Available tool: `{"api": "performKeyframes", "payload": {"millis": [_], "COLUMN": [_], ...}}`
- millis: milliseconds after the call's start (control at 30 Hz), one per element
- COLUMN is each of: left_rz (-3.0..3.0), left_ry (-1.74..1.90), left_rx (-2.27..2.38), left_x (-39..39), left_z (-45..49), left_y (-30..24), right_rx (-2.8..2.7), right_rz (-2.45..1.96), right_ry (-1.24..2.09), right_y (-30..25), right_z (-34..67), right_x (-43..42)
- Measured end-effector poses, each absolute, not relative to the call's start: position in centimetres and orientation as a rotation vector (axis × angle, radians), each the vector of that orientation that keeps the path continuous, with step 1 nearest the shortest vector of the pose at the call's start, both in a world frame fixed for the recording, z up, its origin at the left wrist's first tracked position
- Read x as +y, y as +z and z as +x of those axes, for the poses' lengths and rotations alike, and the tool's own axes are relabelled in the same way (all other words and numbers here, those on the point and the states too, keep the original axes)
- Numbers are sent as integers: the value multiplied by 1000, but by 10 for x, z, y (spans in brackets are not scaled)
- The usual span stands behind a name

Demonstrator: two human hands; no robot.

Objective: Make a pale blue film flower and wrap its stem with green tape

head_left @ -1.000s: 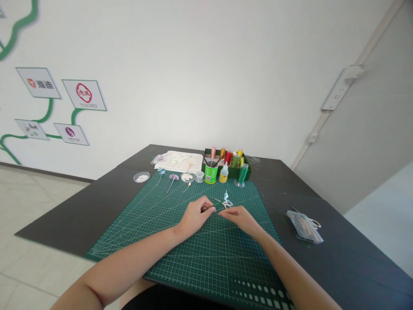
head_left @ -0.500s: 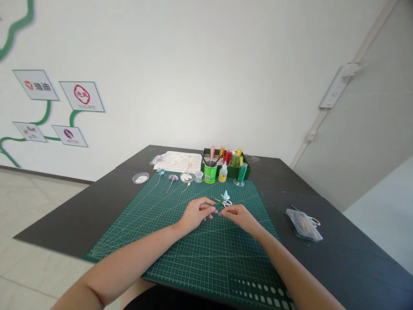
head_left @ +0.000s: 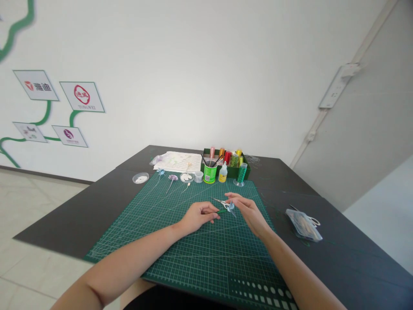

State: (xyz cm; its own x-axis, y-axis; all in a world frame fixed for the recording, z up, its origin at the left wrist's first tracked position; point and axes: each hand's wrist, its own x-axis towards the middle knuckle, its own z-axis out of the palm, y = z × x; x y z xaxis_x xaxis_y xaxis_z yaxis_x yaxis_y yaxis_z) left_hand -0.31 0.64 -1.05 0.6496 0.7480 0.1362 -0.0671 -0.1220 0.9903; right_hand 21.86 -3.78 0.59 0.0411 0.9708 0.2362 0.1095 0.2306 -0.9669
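left hand [head_left: 196, 216] pinches green stem [head_left: 222, 211] | right hand [head_left: 250, 212] on scissors [head_left: 219, 201], grip unclear | over cutting mat [head_left: 180, 258]

One view only: a camera on the person's head, looking forward and down along the dark worktop [head_left: 80, 215] toward a white wall [head_left: 193, 86]. Forearms enter from the bottom edge; the left hand [head_left: 196, 215] and right hand [head_left: 249, 212] sit mid-frame, fairly near.

A white wall [head_left: 206, 64] fills the top of my view, with green-lined signs [head_left: 82, 97] at upper left. Pale tiled floor [head_left: 29, 202] shows at lower left. My dark table [head_left: 80, 211] spans the centre, and a grey wall [head_left: 377, 129] stands at right.
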Motion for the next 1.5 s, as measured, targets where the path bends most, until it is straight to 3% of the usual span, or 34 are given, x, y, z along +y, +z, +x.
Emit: {"api": "performKeyframes", "payload": {"millis": [467,767,1300,1500], "left_rz": [1550,1568,1576,1610], "left_ry": [670,625,658,748], "left_rx": [552,565,541,571], "left_x": [4,6,4,6], "left_z": [-4,-7,-6,-6], "left_y": [-13,-7,-5,-6], "right_rx": [-1282,-1218,-1176,-1395], "right_rz": [-989,-1025,-925,-1023], "right_ry": [1262,1656,1639,1257], "right_y": [14,11,20,17], "right_z": [209,207,203,205], "right_x": [-47,-46,-53,-52]}}
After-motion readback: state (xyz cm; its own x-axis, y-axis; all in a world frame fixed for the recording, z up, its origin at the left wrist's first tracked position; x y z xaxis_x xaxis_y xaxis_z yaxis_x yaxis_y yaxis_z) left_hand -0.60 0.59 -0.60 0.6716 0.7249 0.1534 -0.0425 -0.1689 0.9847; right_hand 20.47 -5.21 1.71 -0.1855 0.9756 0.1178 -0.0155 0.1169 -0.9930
